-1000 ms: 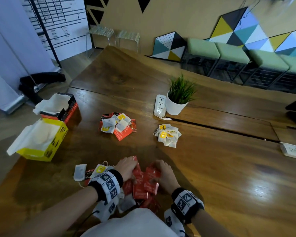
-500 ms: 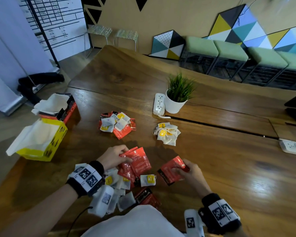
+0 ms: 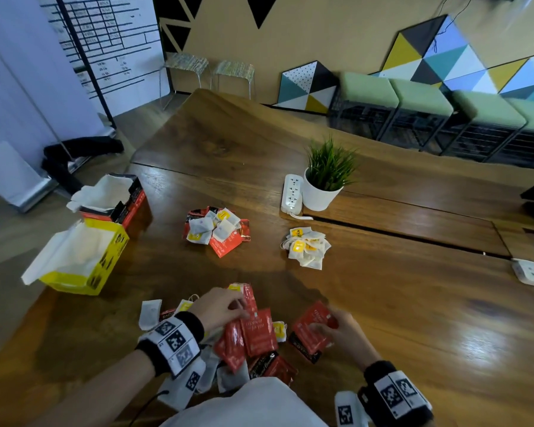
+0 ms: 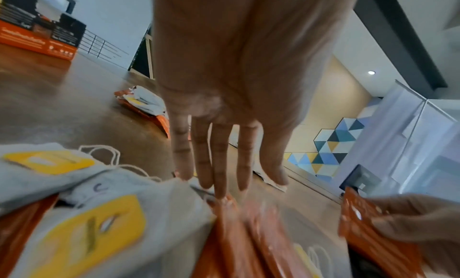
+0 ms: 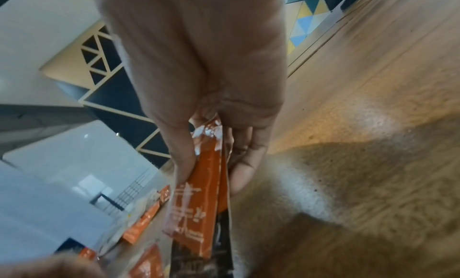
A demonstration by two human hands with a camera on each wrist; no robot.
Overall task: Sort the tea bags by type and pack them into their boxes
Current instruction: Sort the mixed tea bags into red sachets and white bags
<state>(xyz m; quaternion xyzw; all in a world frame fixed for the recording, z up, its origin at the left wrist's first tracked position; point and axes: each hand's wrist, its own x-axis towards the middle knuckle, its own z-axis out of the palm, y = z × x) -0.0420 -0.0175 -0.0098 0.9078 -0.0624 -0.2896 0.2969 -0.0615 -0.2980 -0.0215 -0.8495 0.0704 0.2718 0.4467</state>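
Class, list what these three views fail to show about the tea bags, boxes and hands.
- Yellow box: head view, white liner hides its contents.
- Red box: same, liner covers inside.
- Packet print: blurred in the left wrist view.
- Right hand holds red packets; the count is unclear, they overlap.
- Left hand: fingertip contact blurred.

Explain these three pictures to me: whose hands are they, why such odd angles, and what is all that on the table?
No robot here: a person wears a head camera and one on each wrist, strapped on with patterned bands. The head view looks down on a wooden table. The right hand pinches red tea sachets, seen close in the right wrist view. The left hand reaches with straight fingers into a mixed pile of tea bags. Farther off lie two smaller piles, a yellow box, a red and black box, a potted plant and a power strip.
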